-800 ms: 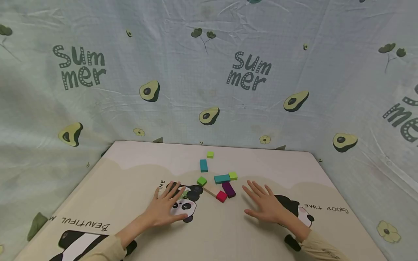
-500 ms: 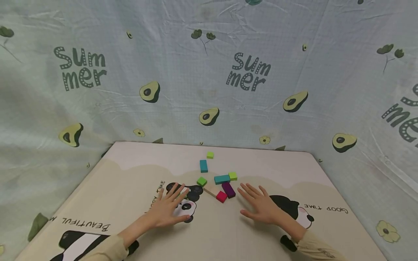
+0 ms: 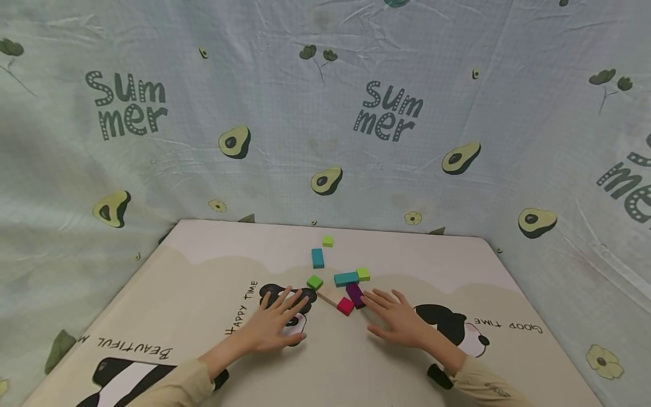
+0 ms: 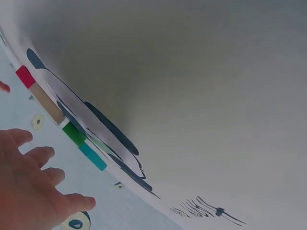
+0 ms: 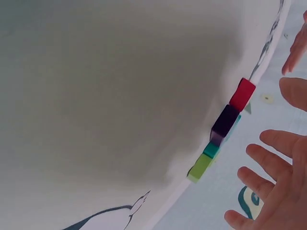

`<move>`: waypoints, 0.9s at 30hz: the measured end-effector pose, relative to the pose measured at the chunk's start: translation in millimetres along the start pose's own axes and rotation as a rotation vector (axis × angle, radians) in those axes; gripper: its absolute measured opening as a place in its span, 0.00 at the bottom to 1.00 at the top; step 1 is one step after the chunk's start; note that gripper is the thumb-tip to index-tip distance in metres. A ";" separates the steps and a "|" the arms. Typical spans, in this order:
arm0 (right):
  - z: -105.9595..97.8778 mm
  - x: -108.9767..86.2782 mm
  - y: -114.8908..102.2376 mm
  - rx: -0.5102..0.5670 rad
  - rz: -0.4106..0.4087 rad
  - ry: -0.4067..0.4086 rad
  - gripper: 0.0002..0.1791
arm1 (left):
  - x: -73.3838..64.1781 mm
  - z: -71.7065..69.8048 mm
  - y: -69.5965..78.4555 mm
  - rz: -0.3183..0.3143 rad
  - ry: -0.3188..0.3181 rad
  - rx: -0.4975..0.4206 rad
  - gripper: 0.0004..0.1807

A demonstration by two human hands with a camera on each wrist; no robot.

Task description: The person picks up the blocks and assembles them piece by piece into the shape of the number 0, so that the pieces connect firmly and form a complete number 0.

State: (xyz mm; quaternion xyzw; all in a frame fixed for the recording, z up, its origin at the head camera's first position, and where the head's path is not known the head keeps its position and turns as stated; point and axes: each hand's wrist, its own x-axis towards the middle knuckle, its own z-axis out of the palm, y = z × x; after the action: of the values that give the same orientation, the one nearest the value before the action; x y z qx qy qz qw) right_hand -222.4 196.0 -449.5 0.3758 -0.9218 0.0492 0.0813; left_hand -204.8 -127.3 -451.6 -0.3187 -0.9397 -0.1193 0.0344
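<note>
Purple block [image 3: 354,293] sits on the table [image 3: 229,243] just beside the red block [image 3: 346,306]; your left hand [image 3: 269,328] and right hand [image 3: 399,321] are spread, gripping nothing, so a low right-side sweep could knock both askew.

Inward displacement of both hands relative to the earlier head views. The left hand [image 3: 270,329] has shifted rightward across the panda print [image 3: 307,294], its index finger now crossing the panda's dark right-hand patch; the "HAPPY TIME" lettering [image 3: 242,308], at first largely covered, is fully exposed. The right hand [image 3: 398,323] has shifted leftward: its leading fingertip, formerly apart from the purple block [image 3: 354,295], now overlaps that block's edge in the head view (contact indeterminate), uncovering more black of the right-hand panda print [image 3: 447,323]. Both sleeves [image 3: 185,384] have followed inward.
</note>
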 end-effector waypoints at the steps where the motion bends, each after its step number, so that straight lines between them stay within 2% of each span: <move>1: -0.3 0.4 -0.7 0.002 -0.005 0.003 0.32 | 1.6 0.9 0.3 0.003 -0.006 0.001 0.38; 13: 3.7 10.9 -6.1 0.015 -0.023 -0.061 0.31 | 21.9 3.8 7.1 0.040 -0.108 -0.001 0.35; 20: 2.9 17.9 -8.7 -0.013 -0.067 -0.104 0.29 | 36.5 6.0 10.5 0.077 -0.084 0.030 0.33; 27: -0.1 21.7 -11.7 -0.050 -0.075 -0.151 0.27 | 51.3 8.3 14.1 0.088 -0.104 0.078 0.30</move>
State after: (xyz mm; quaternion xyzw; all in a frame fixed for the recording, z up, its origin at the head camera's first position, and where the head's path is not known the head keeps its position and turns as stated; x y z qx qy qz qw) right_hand -229.4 172.9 -445.0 0.4103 -0.9116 -0.0051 0.0228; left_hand -236.9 -84.0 -449.6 -0.3637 -0.9293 -0.0644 0.0034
